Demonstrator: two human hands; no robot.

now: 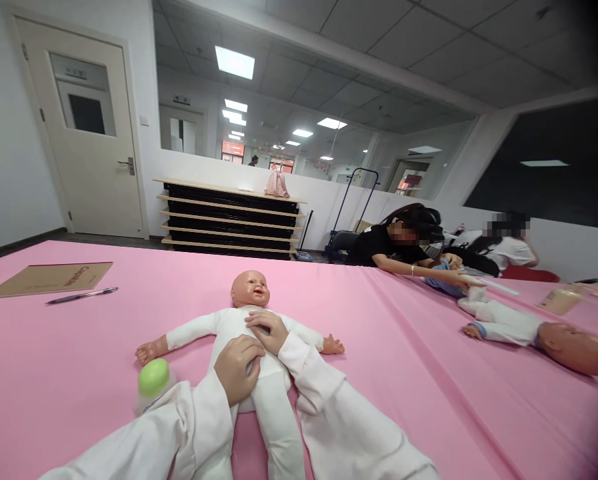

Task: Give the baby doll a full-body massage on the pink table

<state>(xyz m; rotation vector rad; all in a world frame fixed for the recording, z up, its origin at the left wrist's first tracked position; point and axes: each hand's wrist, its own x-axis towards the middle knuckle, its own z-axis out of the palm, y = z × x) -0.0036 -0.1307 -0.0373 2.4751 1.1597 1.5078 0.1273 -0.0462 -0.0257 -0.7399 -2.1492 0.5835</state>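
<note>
A baby doll (273,407) in a white cloth body lies on its back, its head pointing away from me and its arms spread to both sides. My left hand (239,370) rests on the doll's belly, fingers bent and thumb apart. Slightly higher, on the chest, my right hand (269,327) lies with curved fingers, holding nothing that I can see. Both hands touch the cloth without gripping it. By the doll's hand on the left stands a bottle with a green cap (153,378), partly hidden behind my white left sleeve.
A pink cloth (389,380) covers the table. A brown notebook (49,280) and a pen (82,296) lie at the left. To the right, a person (393,247) handles a second doll (509,320), near a pump bottle (561,300). Another person sits farther back.
</note>
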